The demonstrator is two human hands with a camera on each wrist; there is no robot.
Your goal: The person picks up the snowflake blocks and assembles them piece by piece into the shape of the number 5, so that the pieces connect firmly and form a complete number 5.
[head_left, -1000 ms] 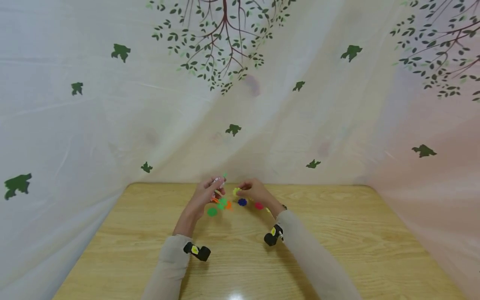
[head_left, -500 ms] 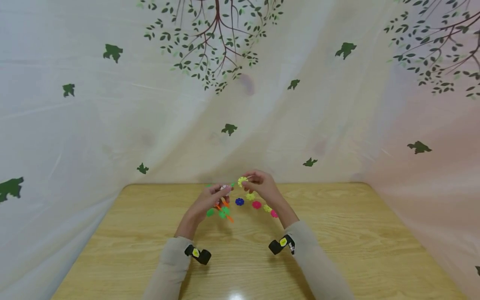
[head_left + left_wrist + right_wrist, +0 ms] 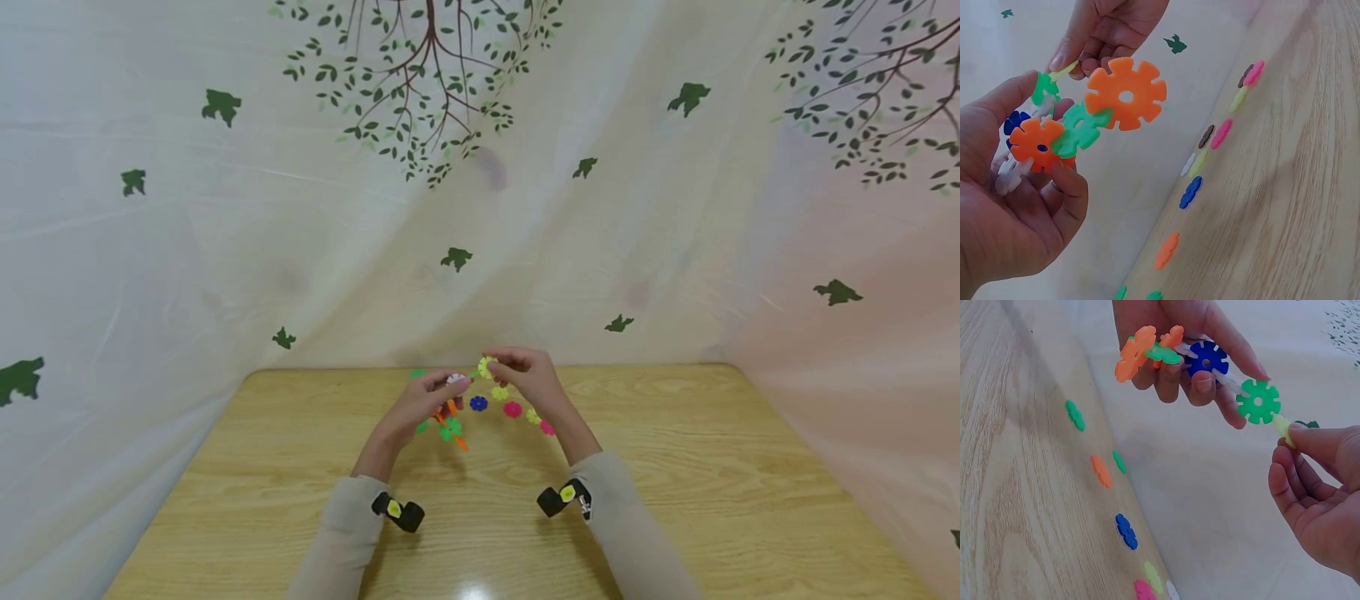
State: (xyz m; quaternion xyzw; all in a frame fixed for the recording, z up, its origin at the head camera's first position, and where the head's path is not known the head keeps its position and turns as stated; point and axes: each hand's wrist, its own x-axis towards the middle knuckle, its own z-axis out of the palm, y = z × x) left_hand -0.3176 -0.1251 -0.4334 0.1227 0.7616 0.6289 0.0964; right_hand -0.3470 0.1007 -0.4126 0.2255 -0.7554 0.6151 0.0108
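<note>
My left hand (image 3: 416, 406) grips a chain of slotted plastic snowflake discs joined edge to edge. In the chain are an orange disc (image 3: 1100, 95) at one end, a blue disc (image 3: 1199, 355), white ones and a green disc (image 3: 1247, 400) at the other end. Between thumb and fingertips, my right hand (image 3: 531, 379) pinches a yellow snowflake disc (image 3: 486, 367). In the right wrist view, the yellow disc meets the rim of the green end disc; how deep the slots engage cannot be told. Both hands are raised above the table's far edge.
Loose discs lie along the far part of the wooden table (image 3: 480, 508): a dark blue disc (image 3: 478, 403), a pink disc (image 3: 513, 409), and others in yellow, orange, green, white and brown. A printed cloth (image 3: 360, 275) hangs directly behind the table.
My right hand has lifted the yellow disc from low over the table and brought it against the chain's green end. My left hand has shifted slightly right with the chain.
</note>
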